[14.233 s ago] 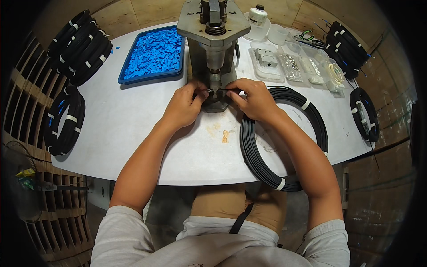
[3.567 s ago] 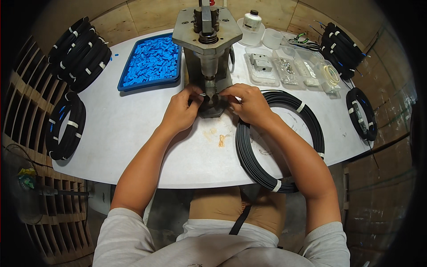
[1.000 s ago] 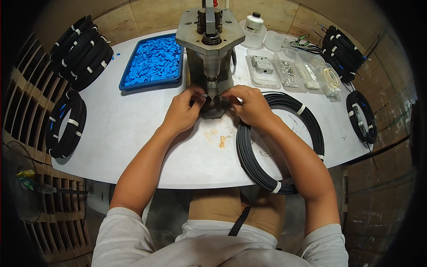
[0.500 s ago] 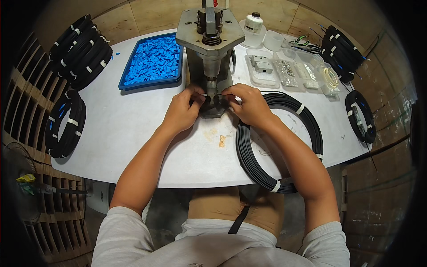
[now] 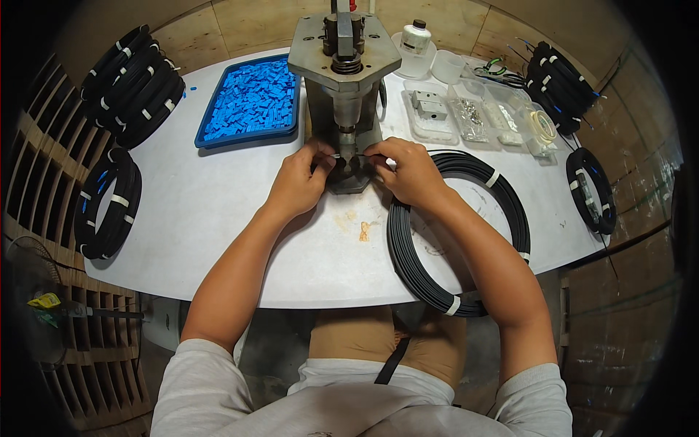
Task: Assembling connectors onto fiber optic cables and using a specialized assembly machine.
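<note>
At the middle of the white table stands a metal bench press (image 5: 348, 102), its ram lowered over a small dark base (image 5: 351, 182). My left hand (image 5: 302, 178) is at the left side of the ram, thumb and fingers pinched together. A small light-coloured bit shows at its fingertips, too small to name. On the other side, my right hand (image 5: 406, 171) is closed in a pinch close to the ram; what it holds is mostly hidden by the fingers. Under my right forearm lies a large coil of black cable (image 5: 405, 255), bound with white ties.
A dark blue tray (image 5: 200, 138) of small blue pieces stands left of the press. Coils of black cable (image 5: 138, 95) are stacked far left, others (image 5: 557, 84) far right. Clear plastic containers (image 5: 433, 135) with metal blocks and small parts, and a bottle (image 5: 416, 38), stand behind right.
</note>
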Tool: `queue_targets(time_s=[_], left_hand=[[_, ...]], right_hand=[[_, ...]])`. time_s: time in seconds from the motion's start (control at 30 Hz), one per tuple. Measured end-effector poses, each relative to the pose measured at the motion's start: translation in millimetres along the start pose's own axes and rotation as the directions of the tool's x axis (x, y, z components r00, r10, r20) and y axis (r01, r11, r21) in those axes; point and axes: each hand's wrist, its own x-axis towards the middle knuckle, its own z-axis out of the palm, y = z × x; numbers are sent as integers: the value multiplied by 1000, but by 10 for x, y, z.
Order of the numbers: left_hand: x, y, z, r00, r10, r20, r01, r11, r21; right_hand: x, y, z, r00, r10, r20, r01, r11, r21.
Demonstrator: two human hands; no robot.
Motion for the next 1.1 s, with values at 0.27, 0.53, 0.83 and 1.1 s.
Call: queue_targets(time_s=[0.27,0.53,0.83,1.1], left_hand=[[-3,69,-20,999,-32,9,31,999,22],[-11,91,-13,999,-43,7,43,999,3],[2,67,-10,999,-42,5,42,997,59],[-5,27,-4,999,-39,8,39,998,46]], right_hand=[[-5,-6,-9,1000,-17,-15,17,1000,16],[-4,14,7,1000,-18,-15,18,1000,-15],[1,-9,-8,1000,13,16,-13,1000,-12],[-6,2,-7,999,-39,-12,39,999,-8]])
